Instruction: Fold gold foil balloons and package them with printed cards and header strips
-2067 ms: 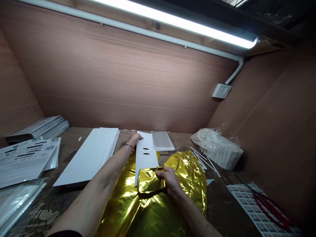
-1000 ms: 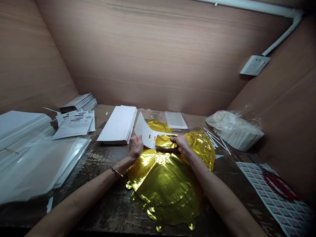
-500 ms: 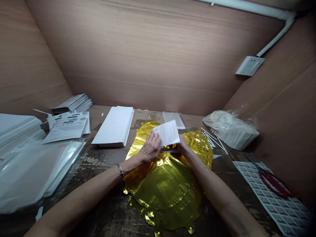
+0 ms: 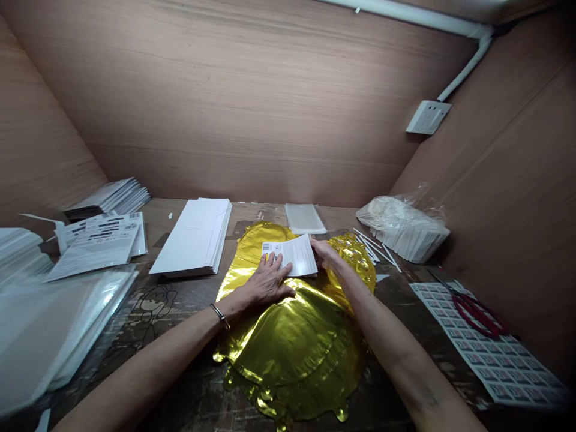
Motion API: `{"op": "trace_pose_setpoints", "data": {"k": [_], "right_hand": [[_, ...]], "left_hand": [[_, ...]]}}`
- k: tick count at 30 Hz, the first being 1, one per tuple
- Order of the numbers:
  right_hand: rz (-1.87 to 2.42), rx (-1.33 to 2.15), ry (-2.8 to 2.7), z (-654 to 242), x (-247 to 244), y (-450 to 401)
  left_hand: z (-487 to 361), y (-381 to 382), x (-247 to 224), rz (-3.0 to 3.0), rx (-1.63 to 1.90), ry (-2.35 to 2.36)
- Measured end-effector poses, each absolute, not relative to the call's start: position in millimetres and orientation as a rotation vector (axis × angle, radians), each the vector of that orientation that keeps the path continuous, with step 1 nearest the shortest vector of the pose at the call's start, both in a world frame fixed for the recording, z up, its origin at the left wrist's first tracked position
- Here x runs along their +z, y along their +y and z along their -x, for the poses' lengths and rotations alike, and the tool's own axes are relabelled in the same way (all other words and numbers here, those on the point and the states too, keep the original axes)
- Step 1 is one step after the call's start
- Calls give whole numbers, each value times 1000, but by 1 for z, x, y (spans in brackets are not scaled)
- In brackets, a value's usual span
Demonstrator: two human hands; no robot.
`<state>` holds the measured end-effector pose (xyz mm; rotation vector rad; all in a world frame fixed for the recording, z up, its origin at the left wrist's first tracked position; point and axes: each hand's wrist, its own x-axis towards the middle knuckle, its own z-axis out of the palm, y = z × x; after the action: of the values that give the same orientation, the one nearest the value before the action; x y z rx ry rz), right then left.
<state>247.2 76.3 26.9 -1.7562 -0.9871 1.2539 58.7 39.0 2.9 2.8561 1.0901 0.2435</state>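
Observation:
Gold foil balloons [image 4: 297, 348] lie flat on the dark table in front of me. On their upper part rests a printed white card [image 4: 299, 255]. My left hand [image 4: 267, 279] lies palm down with spread fingers over the card's left end and the foil. At the card's right edge, my right hand [image 4: 321, 252] is closed on it, its fingertips partly hidden.
White card stack [image 4: 193, 234] and printed cards [image 4: 105, 240] stand left, behind clear plastic sleeves [image 4: 58, 330]. Clear bags [image 4: 305, 218] lie at the back. Right are white sticks [image 4: 378, 249], a bagged white bundle [image 4: 405, 228], a sticker sheet [image 4: 490, 360] and red-handled scissors [image 4: 479, 315].
The card has been lowered from a raised, tilted position to lie flatter on the foil. My left hand's fingers have spread over it. The view has shifted slightly right.

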Motion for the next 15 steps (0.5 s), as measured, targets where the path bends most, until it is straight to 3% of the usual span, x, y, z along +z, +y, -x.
{"op": "trace_pose_setpoints", "data": {"k": [3, 6, 11, 15], "right_hand": [[2065, 727, -1348, -252, 44, 72], [1993, 153, -1820, -248, 50, 68], [1781, 146, -2467, -238, 32, 65], [1791, 190, -2461, -238, 18, 63]], "left_hand": [[-60, 39, 4, -2883, 265, 1068], [-61, 38, 6, -2884, 307, 1051], [-63, 42, 8, -2779, 442, 1043], [-60, 57, 16, -2153, 929, 1553]]}}
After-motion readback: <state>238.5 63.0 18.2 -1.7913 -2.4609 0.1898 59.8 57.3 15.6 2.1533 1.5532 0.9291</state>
